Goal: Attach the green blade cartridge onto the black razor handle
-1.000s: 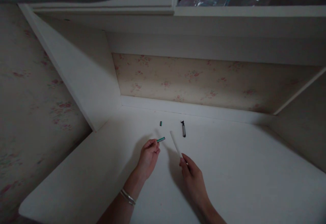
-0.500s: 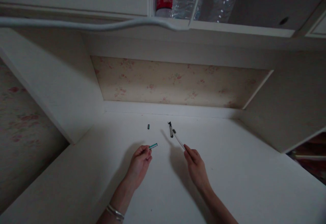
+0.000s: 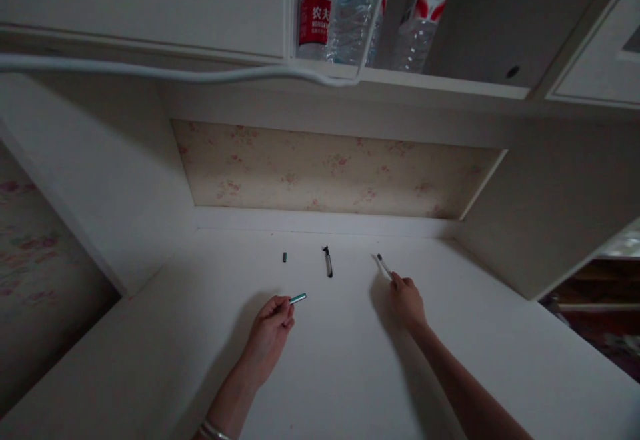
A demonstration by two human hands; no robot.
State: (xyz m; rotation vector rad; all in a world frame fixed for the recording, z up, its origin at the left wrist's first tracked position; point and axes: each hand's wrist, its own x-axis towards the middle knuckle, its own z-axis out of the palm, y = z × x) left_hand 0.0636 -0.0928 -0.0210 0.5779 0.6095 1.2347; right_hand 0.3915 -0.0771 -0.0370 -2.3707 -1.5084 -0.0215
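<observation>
My left hand [image 3: 270,327] is closed on a small teal tube [image 3: 298,298] whose end pokes out past the fingers, held just above the white desk [image 3: 350,367]. My right hand [image 3: 407,301] is closed on a thin white pen barrel [image 3: 384,265] that points away toward the back wall. Between the two hands, further back, a black pen part [image 3: 328,262] lies on the desk. A tiny dark green cap [image 3: 285,257] lies to its left.
The desk sits in an alcove with white side panels and flowered wallpaper [image 3: 325,173] at the back. A shelf above holds several water bottles [image 3: 350,13]. A white cable [image 3: 175,72] runs under the shelf.
My right hand has carried the white barrel to the right, away from the black part. My left hand has stayed about where it was. The view has tilted up.
</observation>
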